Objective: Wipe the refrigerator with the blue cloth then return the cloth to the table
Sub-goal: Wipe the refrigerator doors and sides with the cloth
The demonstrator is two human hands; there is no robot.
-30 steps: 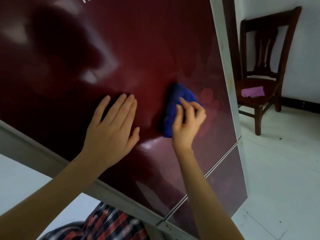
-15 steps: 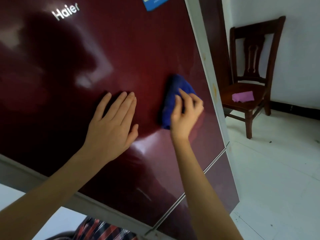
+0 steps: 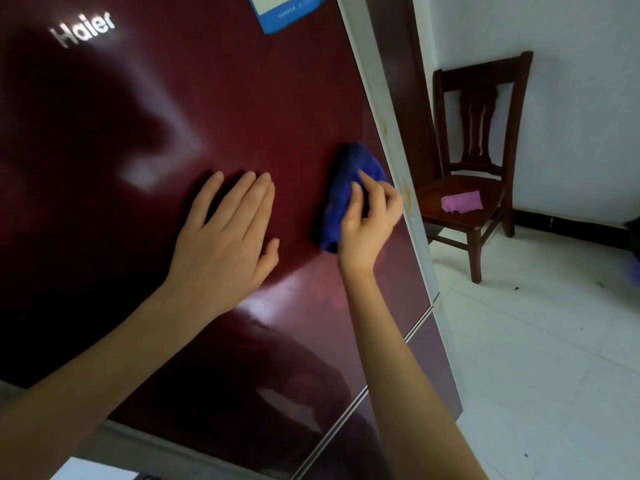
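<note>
Right grip (image 3: pixel 367 228) curls round the bunched blue cloth (image 3: pixel 343 188) against the maroon refrigerator door (image 3: pixel 242 98); left grip (image 3: pixel 225 244), at its nine o'clock, lies flat, fingers straight.

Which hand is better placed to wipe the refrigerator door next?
Right: the right hand grips the blue cloth against the refrigerator door; the left hand lies flat on it, holding nothing.
</note>
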